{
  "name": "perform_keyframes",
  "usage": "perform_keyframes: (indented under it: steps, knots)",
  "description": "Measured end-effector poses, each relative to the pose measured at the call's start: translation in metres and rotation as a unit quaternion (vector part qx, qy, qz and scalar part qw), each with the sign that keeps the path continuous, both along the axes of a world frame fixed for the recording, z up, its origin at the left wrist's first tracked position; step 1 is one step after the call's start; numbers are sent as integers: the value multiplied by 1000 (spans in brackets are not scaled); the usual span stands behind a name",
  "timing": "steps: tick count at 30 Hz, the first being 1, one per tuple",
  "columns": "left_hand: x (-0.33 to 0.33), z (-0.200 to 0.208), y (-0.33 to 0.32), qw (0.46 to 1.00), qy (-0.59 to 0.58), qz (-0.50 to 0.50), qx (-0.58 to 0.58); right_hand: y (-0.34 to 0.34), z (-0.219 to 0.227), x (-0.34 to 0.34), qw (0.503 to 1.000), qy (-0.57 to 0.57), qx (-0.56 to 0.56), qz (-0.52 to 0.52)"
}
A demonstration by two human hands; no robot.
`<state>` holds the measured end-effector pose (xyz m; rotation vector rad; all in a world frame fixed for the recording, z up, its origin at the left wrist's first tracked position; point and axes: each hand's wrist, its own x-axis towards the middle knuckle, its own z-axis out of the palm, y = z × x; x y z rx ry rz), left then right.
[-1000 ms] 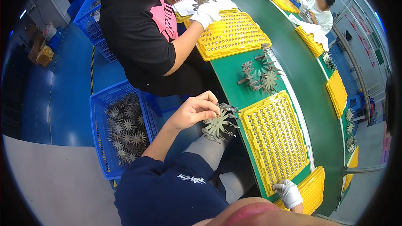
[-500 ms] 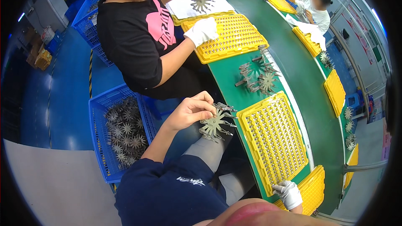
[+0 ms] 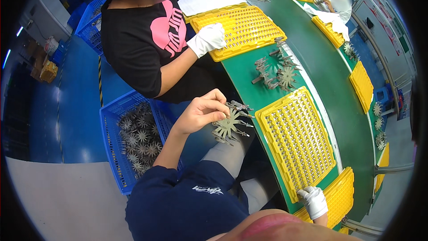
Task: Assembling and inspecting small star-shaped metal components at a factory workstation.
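My bare left hand (image 3: 203, 111) pinches a flat, star-shaped metal clip holder (image 3: 228, 124) by its upper left part. It is held over my lap, just left of the green table's edge, and small clips stick out from the tips of its arms. A yellow tray (image 3: 262, 117) filled with rows of small metal parts lies on the table. At the tray's near corner is my white-gloved right hand (image 3: 314, 201). Its fingertips are drawn together over the last parts; whatever is between them is too small to make out.
A blue crate (image 3: 109, 145) full of similar star holders stands at my left. Several more holders (image 3: 285, 76) sit on the table beyond my tray. A co-worker in black works at another yellow tray (image 3: 243, 31). A second yellow tray (image 3: 341, 196) lies near my right hand.
The co-worker's bare hand has carried a star holder from the white cloth rightward over the green surface. Their gloved hand has shifted slightly left. My hands keep nearly the same poses; the view has shifted slightly.
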<state>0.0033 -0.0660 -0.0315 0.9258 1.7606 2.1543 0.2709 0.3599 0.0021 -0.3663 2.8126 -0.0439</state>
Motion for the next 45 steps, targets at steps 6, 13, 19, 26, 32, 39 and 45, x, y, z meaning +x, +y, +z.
perform_keyframes:
  steps: [6,13,19,26,32,39,45]
  knots:
    - [-4,32,-6,996,44,-63,-49,-2,4,-5,999,-33,16,12]
    - [-5,39,-4,970,132,-186,-89,-8,12,-20,997,-55,48,21]
    - [1,23,-6,979,68,-175,-85,-7,10,-16,997,-45,61,30]
    - [6,20,-7,979,54,-159,-112,-3,3,-17,997,-18,59,51]
    - [6,22,-4,981,47,-161,-102,0,2,-15,997,-12,65,46]
    - [2,25,3,981,44,-155,-104,6,-5,-12,997,25,40,54]
    - [1,22,4,982,41,-150,-104,7,-4,-10,997,42,25,54]
